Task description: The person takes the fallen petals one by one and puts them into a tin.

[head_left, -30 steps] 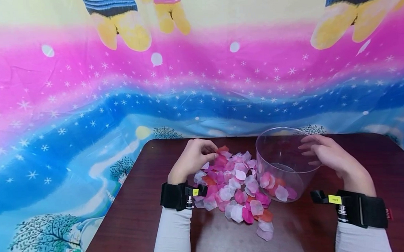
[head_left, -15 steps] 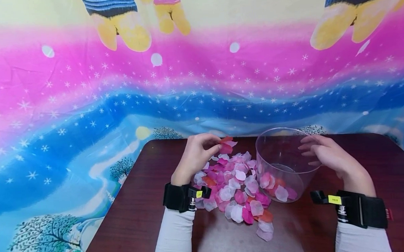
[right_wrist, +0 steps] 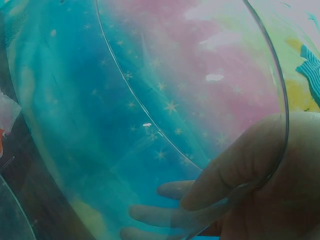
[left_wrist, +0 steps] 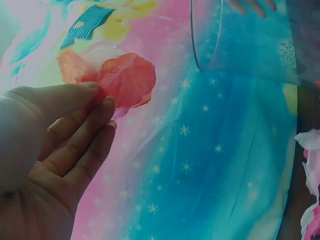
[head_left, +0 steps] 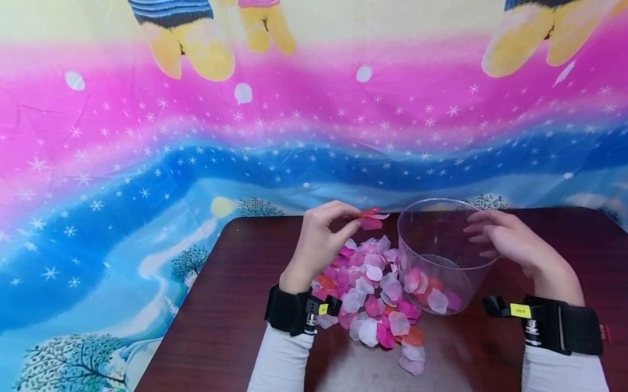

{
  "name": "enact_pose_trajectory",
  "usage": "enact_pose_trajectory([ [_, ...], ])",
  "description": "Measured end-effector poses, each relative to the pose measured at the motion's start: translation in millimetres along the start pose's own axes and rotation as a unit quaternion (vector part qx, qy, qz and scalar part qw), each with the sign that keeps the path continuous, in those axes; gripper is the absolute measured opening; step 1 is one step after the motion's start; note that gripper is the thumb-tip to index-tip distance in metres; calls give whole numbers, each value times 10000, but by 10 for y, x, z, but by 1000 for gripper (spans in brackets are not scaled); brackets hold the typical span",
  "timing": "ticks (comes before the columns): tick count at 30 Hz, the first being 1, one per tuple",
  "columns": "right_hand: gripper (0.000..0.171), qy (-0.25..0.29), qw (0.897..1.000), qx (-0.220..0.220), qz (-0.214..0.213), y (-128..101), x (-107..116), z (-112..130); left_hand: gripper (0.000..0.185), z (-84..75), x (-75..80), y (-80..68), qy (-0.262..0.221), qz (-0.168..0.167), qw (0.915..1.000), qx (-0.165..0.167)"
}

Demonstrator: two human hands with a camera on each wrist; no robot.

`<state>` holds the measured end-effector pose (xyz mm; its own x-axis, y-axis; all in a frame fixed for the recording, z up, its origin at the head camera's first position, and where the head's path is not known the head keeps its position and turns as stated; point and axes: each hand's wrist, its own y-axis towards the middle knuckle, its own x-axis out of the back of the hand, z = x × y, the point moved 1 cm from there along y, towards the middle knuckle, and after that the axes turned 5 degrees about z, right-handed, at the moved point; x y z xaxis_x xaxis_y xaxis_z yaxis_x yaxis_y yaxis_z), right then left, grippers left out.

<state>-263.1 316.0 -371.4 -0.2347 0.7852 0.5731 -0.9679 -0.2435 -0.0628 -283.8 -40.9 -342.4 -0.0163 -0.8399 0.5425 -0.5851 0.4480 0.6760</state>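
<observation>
Dark wood-grain counter (head_left: 194, 353), snowflake-printed backdrop (head_left: 301, 138) behind; left hand (head_left: 318, 241) pinching coral petals (head_left: 372, 221) beside the clear tub (head_left: 438, 237), right hand (head_left: 518, 244) gripping its rim. Only the head view catches petals inside (head_left: 436, 300).

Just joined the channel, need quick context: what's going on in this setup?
A person is handling loose petals beside a clear container. The left hand pinches a few reddish petals above the table, just left of the container's rim and not yet over it. The right hand holds the clear container at the right side of its rim. A few petals show at its bottom; a larger pile of mixed pink, white and red petals lies to its left.
</observation>
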Motion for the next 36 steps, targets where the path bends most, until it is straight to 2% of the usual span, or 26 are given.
enact_pose_trajectory([
  [8,48,-24,10000,-35,15,1,6,4,10,-75,-114,59,62,-85,9980,-622],
  [15,47,-81,10000,-44,1,1,3,12,13,-184,-239,83,49,-234,9949,-978],
  [19,47,-80,10000,-35,-16,1,-4,11,14,-252,-313,98,41,-196,9932,-1145],
  [31,47,-50,9999,-87,-34,6,-8,3,14,-311,-418,89,40,-148,9932,-1154],
  [36,47,-13,9999,-95,-49,6,-9,1,15,-316,-494,88,138,7,9943,-1053],
])
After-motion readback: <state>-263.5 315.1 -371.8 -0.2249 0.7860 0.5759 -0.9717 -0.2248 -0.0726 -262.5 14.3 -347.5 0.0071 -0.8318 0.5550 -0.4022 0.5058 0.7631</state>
